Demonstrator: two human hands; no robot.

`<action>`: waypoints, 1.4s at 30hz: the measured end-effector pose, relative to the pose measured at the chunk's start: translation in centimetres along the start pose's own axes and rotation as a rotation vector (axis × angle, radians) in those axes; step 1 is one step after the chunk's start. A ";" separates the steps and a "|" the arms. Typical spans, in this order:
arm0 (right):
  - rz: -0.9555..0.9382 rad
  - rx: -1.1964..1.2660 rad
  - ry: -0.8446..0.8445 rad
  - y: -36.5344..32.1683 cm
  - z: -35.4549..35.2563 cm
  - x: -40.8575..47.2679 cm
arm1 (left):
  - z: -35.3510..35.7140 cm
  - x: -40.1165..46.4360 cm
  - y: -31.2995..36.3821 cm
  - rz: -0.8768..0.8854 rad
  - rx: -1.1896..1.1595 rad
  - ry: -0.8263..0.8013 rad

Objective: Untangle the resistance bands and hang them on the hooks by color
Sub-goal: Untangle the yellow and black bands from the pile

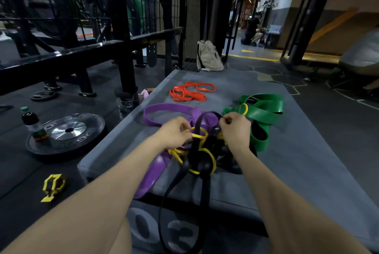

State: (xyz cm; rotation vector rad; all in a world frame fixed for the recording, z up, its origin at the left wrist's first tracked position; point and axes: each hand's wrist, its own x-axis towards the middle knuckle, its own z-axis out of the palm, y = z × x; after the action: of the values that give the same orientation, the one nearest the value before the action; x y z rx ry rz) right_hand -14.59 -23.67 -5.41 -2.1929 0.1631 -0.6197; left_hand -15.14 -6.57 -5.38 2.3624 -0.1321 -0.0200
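Both hands work at a knot of resistance bands on a grey padded platform [287,161]. The left hand [174,132] has its fingers curled around a thin yellow band [196,135], pinching a loop of it just to its right. The right hand [235,128] is closed in a fist-like pinch, with thumb and forefinger gripping the top of a black band [202,122] that arches up between the two hands.

The black band runs down from that arch, passes under the wrists and hangs in a long loop over the near edge of the platform. The yellow band winds through it just below both hands, and one small yellow loop shows beyond the right hand, lying against the green band [264,110]. The green band is heaped just right of and beyond the right hand. The purple band [164,111] stretches beyond the left hand and trails down beneath the left forearm. The orange band [190,91] lies apart, well beyond both hands.

On the floor left of the left arm sit a weight plate [67,132] with a bottle [32,123] on it, and a yellow clip [52,187].
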 end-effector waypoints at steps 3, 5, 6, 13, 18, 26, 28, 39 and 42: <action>-0.081 -0.004 -0.028 -1.0 -0.4 -0.2 | 0.3 -0.1 0.9 -0.017 -0.424 0.003; -0.122 0.020 -0.028 -1.4 -0.7 -0.6 | 0.5 -0.6 0.7 0.032 -0.406 -0.071; -0.131 0.033 -0.022 -1.5 -0.9 -0.6 | 0.7 -0.9 0.5 0.071 -0.376 -0.123; -0.029 0.120 0.016 -0.4 -1.1 -0.2 | 0.4 -0.9 0.7 0.197 -0.513 0.060; -0.226 0.181 -0.635 -1.6 0.0 -2.3 | -0.9 -0.9 1.2 0.139 -0.854 0.189; -0.119 0.258 -0.558 -2.1 1.2 -2.6 | -0.6 -1.3 1.0 0.098 -0.761 0.170; -0.064 0.368 -0.538 -2.2 1.1 -2.6 | -0.6 -1.4 0.6 0.076 -0.658 0.077; 0.129 0.738 -0.479 -2.7 0.1 -2.2 | -0.8 -2.5 -0.1 0.033 -0.658 -0.150; 0.094 0.705 -0.540 -3.2 0.1 -2.6 | -1.0 -2.6 -0.4 0.039 -0.612 -0.153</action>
State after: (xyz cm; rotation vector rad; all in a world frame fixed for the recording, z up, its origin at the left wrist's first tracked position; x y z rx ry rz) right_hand -17.09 -20.77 -4.01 -1.5757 -0.2102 0.0052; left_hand -17.63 -5.32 -5.07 1.7446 -0.2123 -0.1955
